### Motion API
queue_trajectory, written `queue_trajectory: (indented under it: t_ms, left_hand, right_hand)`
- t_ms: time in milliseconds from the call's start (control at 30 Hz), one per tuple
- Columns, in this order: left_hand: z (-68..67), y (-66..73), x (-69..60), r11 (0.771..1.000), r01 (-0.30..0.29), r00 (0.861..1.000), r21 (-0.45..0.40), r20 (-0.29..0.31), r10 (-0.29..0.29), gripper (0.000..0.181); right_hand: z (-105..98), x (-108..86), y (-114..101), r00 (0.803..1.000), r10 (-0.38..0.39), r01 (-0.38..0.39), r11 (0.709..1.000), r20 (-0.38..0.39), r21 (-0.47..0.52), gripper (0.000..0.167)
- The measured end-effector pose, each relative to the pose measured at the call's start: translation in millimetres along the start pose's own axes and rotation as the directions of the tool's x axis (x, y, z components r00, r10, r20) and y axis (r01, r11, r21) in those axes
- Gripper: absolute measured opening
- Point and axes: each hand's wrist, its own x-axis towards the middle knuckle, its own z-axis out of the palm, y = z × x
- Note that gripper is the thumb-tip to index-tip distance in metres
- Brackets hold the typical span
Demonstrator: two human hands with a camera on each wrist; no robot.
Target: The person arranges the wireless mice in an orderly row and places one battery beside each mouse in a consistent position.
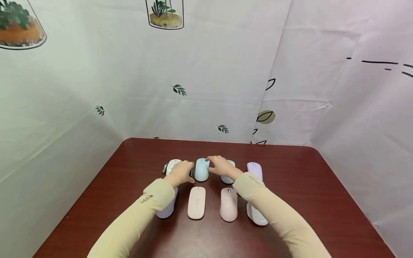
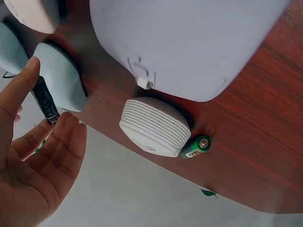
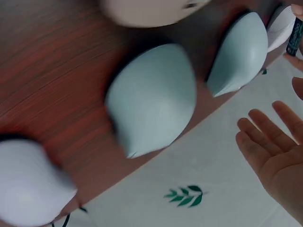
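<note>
While the left hand [image 1: 181, 172] is pinching a black battery [image 2: 45, 100] endwise, its thumb is pressing on one end and its fingertips are meeting the other. This battery is hanging above the table [image 1: 290, 200], just beside the left blue mouse [image 1: 202, 169]. The right hand [image 1: 222, 166] is holding nothing; its fingers are bending softly, with small gaps between some of them. It is hovering between the left blue mouse and the right blue mouse [image 1: 228, 179], partly covering the second one; whether its fingertips are touching the first, I cannot tell.

At the left end of the far row, a ribbed white mouse [image 2: 154, 125] is sitting, and a green battery [image 2: 196, 146] is lying just beside it. A purple mouse [image 1: 255, 170] is closing this row on the right. In the near row, from left to right, another purple mouse [image 1: 167, 209], a flat pink mouse [image 1: 196, 202], a rounder pink mouse [image 1: 228, 204] and a plain white mouse [image 1: 256, 215] are lying. Pale sleeves are covering both forearms. Behind the table, a white cloth [image 1: 209, 64] with printed leaves and potted plants is hanging.
</note>
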Motion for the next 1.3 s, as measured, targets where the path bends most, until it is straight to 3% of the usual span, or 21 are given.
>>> queue_trajectory:
  t_ms: [267, 433, 533, 767, 967, 1067, 1167, 1200, 1300]
  left_hand:
    - [3.1, 1.3, 20.9, 0.999, 0.037, 0.999, -0.022, 0.017, -0.036, 0.032]
    - [7.3, 3.2, 33.8, 0.993, 0.1, 0.994, -0.06, 0.048, -0.097, 0.035]
    - [9.3, 4.2, 40.1, 0.989, 0.132, 0.989, -0.072, 0.074, -0.127, 0.039]
    - [9.5, 8.0, 49.5, 0.97, 0.237, 0.96, -0.051, 0.163, -0.227, 0.041]
    - [12.5, 8.9, 46.8, 0.946, 0.308, 0.943, -0.101, 0.165, -0.289, 0.048]
    - [19.3, 3.5, 51.8, 0.932, 0.338, 0.934, -0.129, 0.17, -0.315, 0.049]
    - [32.3, -7.3, 62.7, 0.929, 0.345, 0.933, -0.132, 0.159, -0.324, 0.045]
    - [44.5, -16.9, 68.9, 0.939, 0.316, 0.946, -0.135, 0.119, -0.301, 0.042]
    - [51.4, -26.4, 73.4, 0.938, 0.318, 0.947, -0.141, 0.098, -0.306, 0.036]
  right_hand:
    - [18, 28.6, -11, 0.988, 0.138, -0.127, 0.981, 0.075, -0.145, 0.058]
    - [19, 35.2, -15, 0.947, 0.284, -0.263, 0.954, 0.151, -0.142, 0.074]
    - [19, 36.9, -16, 0.927, 0.331, -0.304, 0.938, 0.178, -0.166, 0.077]
    - [16, 40.5, -11, 0.931, 0.314, -0.26, 0.928, 0.185, -0.266, 0.08]
    - [19, 43.7, -8, 0.94, 0.288, -0.227, 0.927, 0.181, -0.298, 0.078]
    - [22, 44.6, -12, 0.944, 0.28, -0.221, 0.93, 0.175, -0.294, 0.077]
    - [25, 46.2, -17, 0.948, 0.271, -0.216, 0.933, 0.165, -0.289, 0.076]
    - [25, 47.0, -19, 0.95, 0.267, -0.212, 0.933, 0.164, -0.291, 0.076]
    - [26, 49.8, -23, 0.954, 0.252, -0.197, 0.936, 0.163, -0.293, 0.075]
